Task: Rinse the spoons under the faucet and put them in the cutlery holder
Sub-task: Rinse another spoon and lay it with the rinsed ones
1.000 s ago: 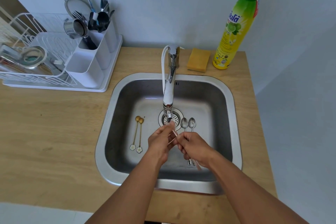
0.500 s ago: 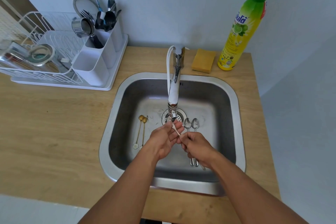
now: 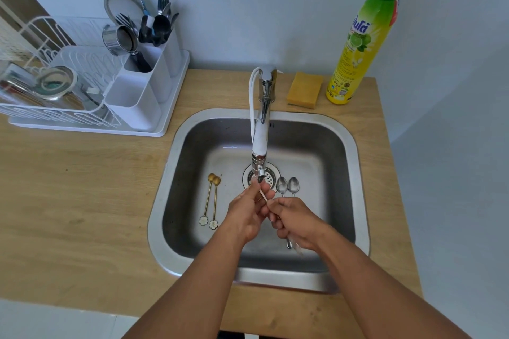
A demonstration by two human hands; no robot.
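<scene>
Both hands have crept up toward the spout since a second ago, and the thin pale spoon handle (image 3: 262, 196) now sits right under the outlet of the chrome faucet (image 3: 260, 140). Left hand (image 3: 248, 212) is cupped around the upper end of that handle, fingertips (image 3: 265, 190) touching it just below the nozzle. Right hand (image 3: 296, 221) is closed on the lower part of the same spoon, curled tight, with a pale end poking out below the palm. Bowl of the spoon is hidden by the hands — can't tell which way it faces. Water flow too faint to confirm.

Stainless steel sink (image 3: 355, 173), basin floor:
- two gold long-handled spoons with white flower ends (image 3: 210, 201), side by side, left of the drain
- two small silver teaspoons (image 3: 287, 186), side by side, right of the drain, handles running under the right hand

White plastic cutlery holder (image 3: 143, 91) stands at the right end of the white wire dish rack (image 3: 55, 91), on the wooden counter (image 3: 82, 187) left of the sink — back compartments hold dark utensils and forks, front compartment looks empty. Well apart from the held spoon.

Behind the sink: yellow sponge (image 3: 305, 90), and just beside it a tall yellow dish-soap bottle with green cap (image 3: 360, 47).
</scene>
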